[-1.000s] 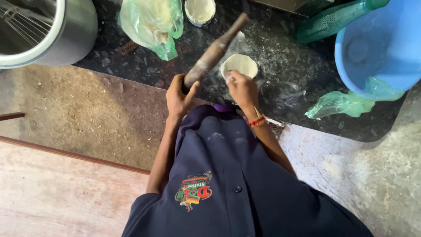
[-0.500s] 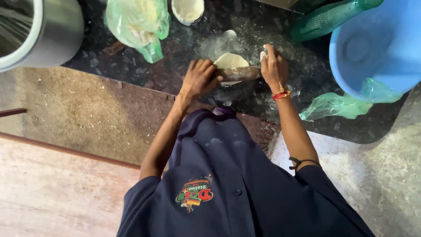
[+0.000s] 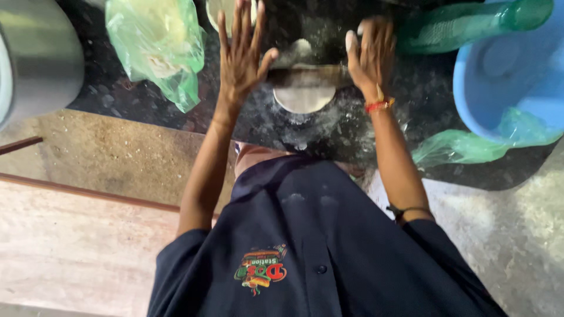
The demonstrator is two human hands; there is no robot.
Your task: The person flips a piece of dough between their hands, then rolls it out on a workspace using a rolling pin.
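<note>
We press our flat, open left hand (image 3: 242, 56) and right hand (image 3: 370, 56) on a wooden rolling pin (image 3: 305, 76) across a pale dough disc (image 3: 304, 98), gripping nothing.

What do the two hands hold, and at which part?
A rolling pin, pressed under both open palms at its two ends, over the dough.

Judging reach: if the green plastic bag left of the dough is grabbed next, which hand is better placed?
Probably left. The left hand, on the wooden rolling pin, is nearest that crumpled green plastic bag; the right hand sits beyond the pale dough disc.
</note>
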